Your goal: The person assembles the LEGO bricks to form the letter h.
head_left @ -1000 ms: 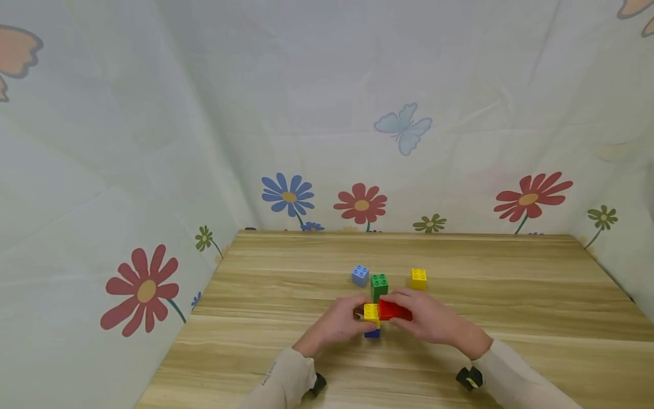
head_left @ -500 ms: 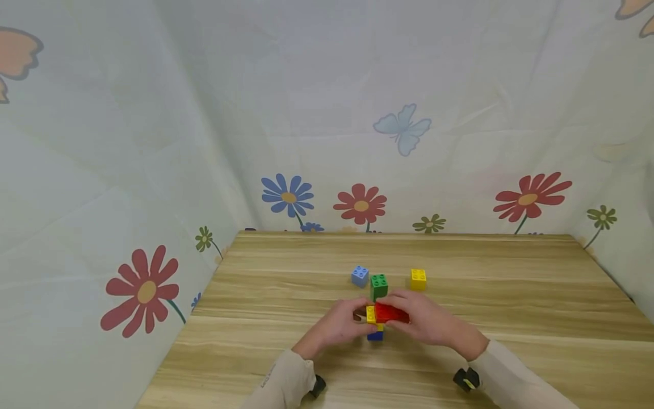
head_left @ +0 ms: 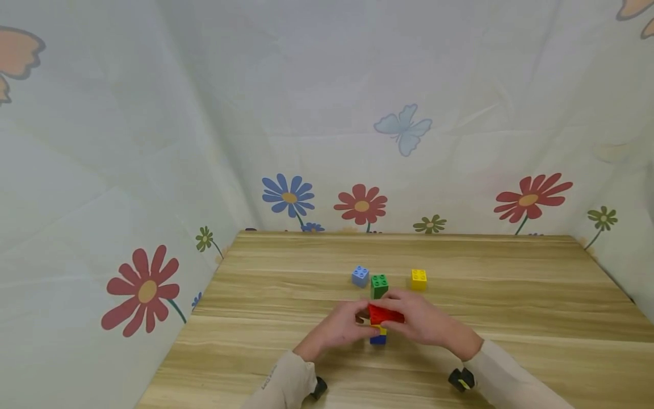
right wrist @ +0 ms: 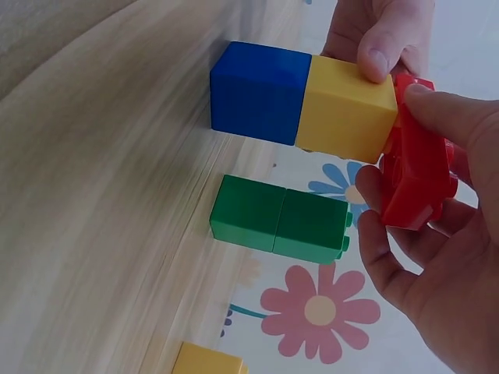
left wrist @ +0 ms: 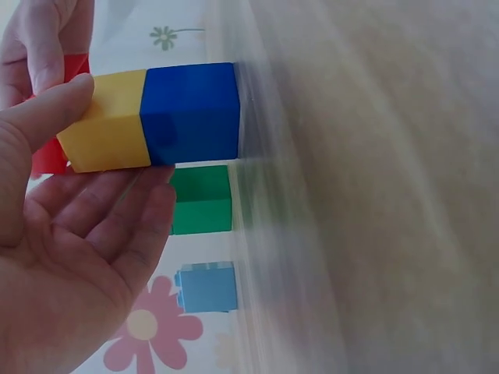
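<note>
A wood-grain table (head_left: 511, 284) runs back to pale cloth walls (head_left: 327, 85) printed with flowers (head_left: 361, 205). Above the table's middle, a red brick (head_left: 385, 314) has its long axis running left to right, studs up, its left end over a yellow brick (right wrist: 347, 105) and the rest jutting right. The yellow brick sits upright on a blue brick (right wrist: 257, 89). The right hand (head_left: 424, 318) pinches the red brick; the left hand (head_left: 339, 326), loosely curled, grips the yellow brick between thumb and fingers. A green stack (head_left: 380, 287) stands just beyond.
</note>
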A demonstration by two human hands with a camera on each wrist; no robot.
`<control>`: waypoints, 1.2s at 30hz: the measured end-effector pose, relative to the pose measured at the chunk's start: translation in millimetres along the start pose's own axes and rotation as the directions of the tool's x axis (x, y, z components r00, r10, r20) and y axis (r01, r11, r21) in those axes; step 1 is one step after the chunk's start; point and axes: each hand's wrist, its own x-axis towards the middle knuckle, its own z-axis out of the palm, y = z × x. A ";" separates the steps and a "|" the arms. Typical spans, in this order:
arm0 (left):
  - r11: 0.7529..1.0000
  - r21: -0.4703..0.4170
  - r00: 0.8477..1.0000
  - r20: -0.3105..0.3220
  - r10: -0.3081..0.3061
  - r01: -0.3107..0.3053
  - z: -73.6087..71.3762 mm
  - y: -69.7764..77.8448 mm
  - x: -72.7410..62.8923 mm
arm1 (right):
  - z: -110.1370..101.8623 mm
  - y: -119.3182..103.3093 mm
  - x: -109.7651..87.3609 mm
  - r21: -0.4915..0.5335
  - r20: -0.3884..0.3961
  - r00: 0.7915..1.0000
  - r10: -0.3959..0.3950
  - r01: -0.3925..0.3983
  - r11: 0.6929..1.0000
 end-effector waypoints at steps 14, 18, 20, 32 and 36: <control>1.000 -0.007 1.000 -0.014 0.006 -0.006 -4.1 2.1 -2.7 | 2.7 -2.6 3.7 0.038 0.000 0.998 0.067 -0.067 0.997; 1.000 -0.001 1.000 -0.005 -0.015 0.015 -4.8 3.0 -2.4 | 2.1 -2.1 4.9 0.037 0.013 0.998 0.067 -0.067 0.997; 1.000 0.004 1.000 -0.005 -0.014 0.014 -4.7 3.1 -2.1 | 1.6 -1.7 5.2 0.039 0.018 0.998 0.066 -0.067 0.997; 1.000 0.011 1.000 -0.012 0.001 -0.001 -2.7 1.4 -0.9 | 0.2 -0.7 4.0 0.051 0.023 0.997 0.078 -0.079 0.996; 0.999 0.026 0.999 -0.026 0.029 -0.028 -2.6 1.6 -1.7 | -0.5 -1.1 4.4 0.048 0.029 0.996 0.082 -0.083 0.995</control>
